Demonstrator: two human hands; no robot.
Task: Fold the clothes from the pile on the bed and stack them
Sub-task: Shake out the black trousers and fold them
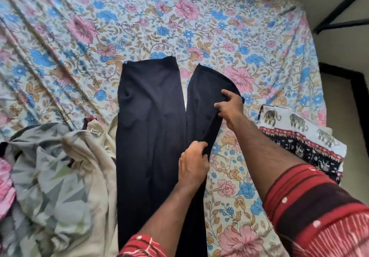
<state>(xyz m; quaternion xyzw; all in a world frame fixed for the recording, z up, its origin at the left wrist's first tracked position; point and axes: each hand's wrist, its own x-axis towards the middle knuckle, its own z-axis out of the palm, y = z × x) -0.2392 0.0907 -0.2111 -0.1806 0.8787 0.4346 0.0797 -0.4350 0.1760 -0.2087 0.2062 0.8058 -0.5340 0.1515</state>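
A pair of dark navy trousers (151,121) lies flat along the middle of the bed, its two legs pointing away from me and spread into a V. My left hand (192,164) pinches the right edge of the right leg, near the lower part. My right hand (229,105) grips the same leg's outer edge farther up, fingers curled into the cloth. At the left lies the pile: a cream garment (93,157) and a grey-green patterned one (50,169), crumpled together.
The bed carries a floral sheet (139,17) in pink, blue and tan. A folded elephant-print cloth (299,135) with red and black borders lies at the right edge. Pink fabric (5,181) shows at far left. A black frame (339,9) and floor lie beyond the bed's right corner.
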